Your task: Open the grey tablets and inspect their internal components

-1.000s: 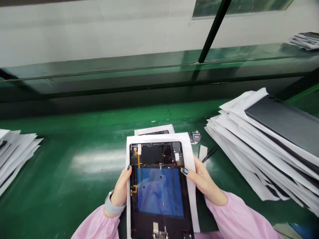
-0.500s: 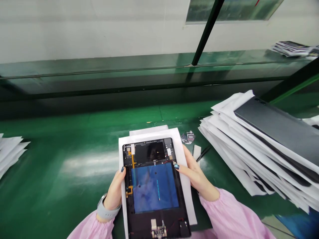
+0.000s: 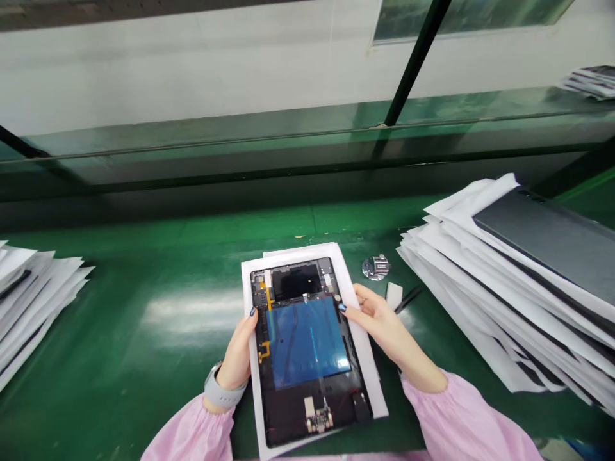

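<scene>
An opened tablet (image 3: pixel 288 410), its blue-covered battery (image 3: pixel 307 342) and circuit boards showing, lies face up on a white foam sheet (image 3: pixel 379 390). My left hand (image 3: pixel 237 349) grips its left edge together with the sheet, thumb on the frame and fingers hidden beneath. At the upper right edge my right hand (image 3: pixel 379 320) holds the tablet and sheet, with the thumb pressed on top and the fingers curled at the side. Orange flat cables (image 3: pixel 265 352) run along the tablet's left side.
To the right rises a tall stack of tablet parts layered with white sheets (image 3: pixel 500 288). Another such stack (image 3: pixel 43 301) stands at the left. Beyond my right hand lie a round metal piece (image 3: pixel 375 267), a small white block (image 3: pixel 394 295) and black tweezers (image 3: pixel 408 299) on the green table (image 3: pixel 182 371).
The camera view has shifted left, so the left stack shows more. The tablet appears farther from me, with its lower edge now visible. Both hands keep their hold.
</scene>
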The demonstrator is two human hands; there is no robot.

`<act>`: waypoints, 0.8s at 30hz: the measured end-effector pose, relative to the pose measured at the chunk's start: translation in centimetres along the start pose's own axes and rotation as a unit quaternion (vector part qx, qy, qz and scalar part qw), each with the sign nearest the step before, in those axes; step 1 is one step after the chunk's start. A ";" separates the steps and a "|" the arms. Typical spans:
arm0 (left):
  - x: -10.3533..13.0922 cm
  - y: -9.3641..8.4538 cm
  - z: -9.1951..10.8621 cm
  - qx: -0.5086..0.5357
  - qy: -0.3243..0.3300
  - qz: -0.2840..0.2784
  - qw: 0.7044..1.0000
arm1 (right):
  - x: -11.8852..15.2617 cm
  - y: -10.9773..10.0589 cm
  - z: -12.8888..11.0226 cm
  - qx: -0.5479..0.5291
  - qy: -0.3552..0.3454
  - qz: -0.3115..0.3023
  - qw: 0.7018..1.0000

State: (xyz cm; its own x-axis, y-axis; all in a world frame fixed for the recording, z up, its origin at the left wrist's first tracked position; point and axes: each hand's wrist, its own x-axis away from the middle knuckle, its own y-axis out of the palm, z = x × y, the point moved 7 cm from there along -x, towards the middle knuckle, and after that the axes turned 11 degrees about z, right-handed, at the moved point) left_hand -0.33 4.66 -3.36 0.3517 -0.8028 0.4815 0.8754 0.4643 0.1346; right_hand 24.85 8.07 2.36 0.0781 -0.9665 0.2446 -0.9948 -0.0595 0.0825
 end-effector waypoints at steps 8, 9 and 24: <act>-1.3 3.0 2.4 -0.097 0.097 -0.062 0.989 | -1.3 -1.2 1.4 0.126 -0.048 0.027 0.990; -1.5 3.3 2.9 -0.116 0.117 -0.066 0.984 | -1.5 -1.3 1.5 0.131 -0.053 0.032 0.989; -3.7 4.8 4.2 -0.246 0.230 -0.114 0.935 | -2.5 -2.2 2.2 0.178 -0.093 0.077 0.977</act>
State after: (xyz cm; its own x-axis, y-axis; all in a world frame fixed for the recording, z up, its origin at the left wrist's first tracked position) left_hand 1.18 11.44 -0.90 0.1439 -0.9883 0.0505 0.9519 0.1243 -0.2800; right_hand 26.75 10.05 -0.57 -0.0542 -0.9975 0.0457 -0.9560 0.0387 -0.2908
